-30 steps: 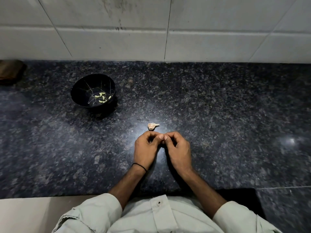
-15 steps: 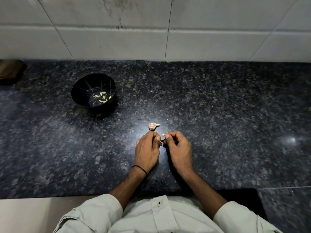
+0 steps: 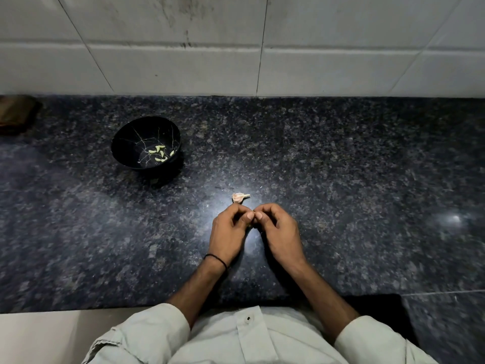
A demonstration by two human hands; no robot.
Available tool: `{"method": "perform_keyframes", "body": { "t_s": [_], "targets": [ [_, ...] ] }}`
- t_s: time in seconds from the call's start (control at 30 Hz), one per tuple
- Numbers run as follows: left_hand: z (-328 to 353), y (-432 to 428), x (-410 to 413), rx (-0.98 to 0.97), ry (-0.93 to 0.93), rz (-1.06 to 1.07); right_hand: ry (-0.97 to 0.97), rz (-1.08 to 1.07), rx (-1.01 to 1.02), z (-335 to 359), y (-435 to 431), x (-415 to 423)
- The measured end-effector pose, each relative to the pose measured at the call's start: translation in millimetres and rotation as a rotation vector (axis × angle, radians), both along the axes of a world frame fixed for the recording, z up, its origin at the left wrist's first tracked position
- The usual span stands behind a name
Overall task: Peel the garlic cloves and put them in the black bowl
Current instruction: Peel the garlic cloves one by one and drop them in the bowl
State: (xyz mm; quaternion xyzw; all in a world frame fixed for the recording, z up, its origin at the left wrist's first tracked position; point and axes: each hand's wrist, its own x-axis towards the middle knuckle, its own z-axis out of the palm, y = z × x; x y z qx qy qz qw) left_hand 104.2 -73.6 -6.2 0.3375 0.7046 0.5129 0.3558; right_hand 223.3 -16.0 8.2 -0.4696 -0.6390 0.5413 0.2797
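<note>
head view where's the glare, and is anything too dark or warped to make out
Head view: glare pools on the countertop around the garlic piece, plus a bright spot far right; head view: wall tile lines bow from the wide lens; head view: the black bowl is dim, yet its pale cloves show; the clove pinched by left hand and right hand barely shows.

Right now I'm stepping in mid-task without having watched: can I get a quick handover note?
Left hand and right hand: fingertips pinch one small clove between them, mostly hidden.
Black bowl: back left on the counter, several peeled cloves already inside.
One unpeeled garlic piece lies just beyond the hands.
Left to do: finish the held clove, bowl it, then peel that piece.
</note>
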Motion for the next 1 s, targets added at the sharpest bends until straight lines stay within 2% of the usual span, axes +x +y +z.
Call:
{"method": "perform_keyframes", "body": {
  "t_s": [0.2,0.33,0.47,0.53,0.83,1.0],
  "targets": [
    [-1.3,1.3,1.6,0.062,-0.159,0.119,0.101,-0.053,-0.132,5.2,-1.0,-8.4],
    [1.2,-1.2,3.3,0.081,-0.097,0.125,0.092,-0.112,-0.180,7.8,-0.2,-11.7],
    [3.9,-2.6,5.0,0.034,0.040,0.089,0.021,-0.148,-0.108,7.4,-1.2,-13.2],
    [6.0,-2.8,4.0,0.024,0.049,0.053,-0.002,-0.143,-0.063,7.2,-2.8,-12.6],
    [25.0,4.0,1.9,-0.006,-0.311,0.112,-0.136,-0.014,0.127,10.7,-4.8,-9.3],
    [27.1,4.4,1.5,-0.036,-0.302,0.099,-0.167,-0.010,0.182,10.0,-4.9,-10.3]
  ]
}}
